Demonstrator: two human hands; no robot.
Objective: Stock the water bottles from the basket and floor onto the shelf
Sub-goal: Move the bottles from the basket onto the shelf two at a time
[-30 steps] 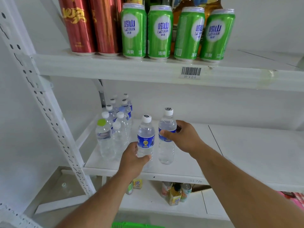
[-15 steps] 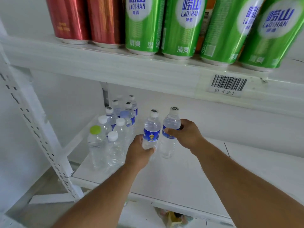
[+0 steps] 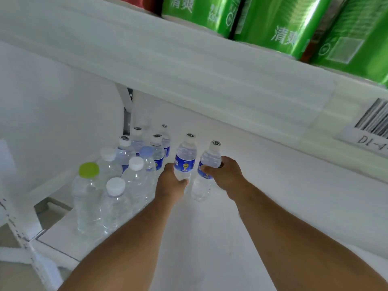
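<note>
Two bottles going onto the shelf (image 3: pixel 241 238).
My left hand (image 3: pixel 171 182) and right hand (image 3: pixel 225 175) each wrap a bottle (image 3: pixel 184 159) upright — beside the standing cluster (image 3: pixel 117 177), keeping rows tidy.

We see the left hand (image 3: pixel 171 182) gripping a clear plastic blue-labelled water bottle (image 3: pixel 185 158) and the right hand (image 3: pixel 225 175) gripping its twin (image 3: pixel 206 171), both upright on the white metal shelf (image 3: pixel 273 206), just beside clustered clear bottles (image 3: pixel 126 175), beneath green cans (image 3: pixel 283 24).

Bright, washed-out — blurred, distorted edges
</note>
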